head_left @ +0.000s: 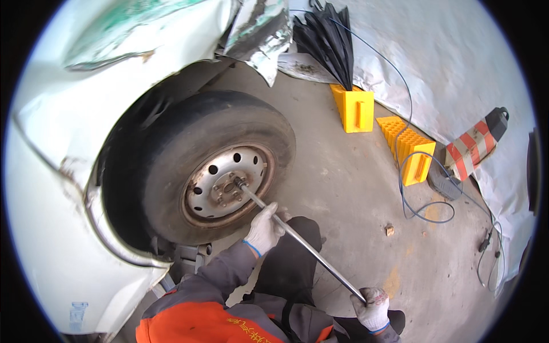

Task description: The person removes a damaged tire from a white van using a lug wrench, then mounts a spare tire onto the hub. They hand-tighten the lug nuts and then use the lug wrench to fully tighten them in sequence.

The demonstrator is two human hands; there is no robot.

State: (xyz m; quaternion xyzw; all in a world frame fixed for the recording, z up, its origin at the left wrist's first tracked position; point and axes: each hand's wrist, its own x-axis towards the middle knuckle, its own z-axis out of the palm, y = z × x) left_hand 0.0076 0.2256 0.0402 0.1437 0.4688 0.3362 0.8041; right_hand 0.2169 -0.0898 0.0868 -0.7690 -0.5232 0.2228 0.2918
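Two hands, one bar (pixel 313 250): you sit or crouch low beside a battered white car (pixel 51 200), your gloved left hand (pixel 265 226) closed around the shaft partway along, your gloved right hand (pixel 373 307) clenched around its near end, by your knee. The bar slants up and to the left from your right hand, across your dark trouser leg (pixel 294 234), to a socket (pixel 239 183) at the middle of the wheel (pixel 226 208). Whether that socket sits on a nut is too small to tell. Before you, the silver rim shows a ring of round holes and rusty edges, and the black tyre (pixel 171 177) around it stands under the arch, turned outward toward you. Above, a torn panel (pixel 260 37) hangs crumpled, streaked with green. To your right on the concrete floor (pixel 343 194), a folded black umbrella (pixel 330 48) leans over one yellow chock (pixel 358 111); a second chock (pixel 416 163) lies just beside it, next to a tilted cone (pixel 472 150) banded in orange and white. A blue cable (pixel 408 88) loops past them, in front of a pale sheet (pixel 457 68).
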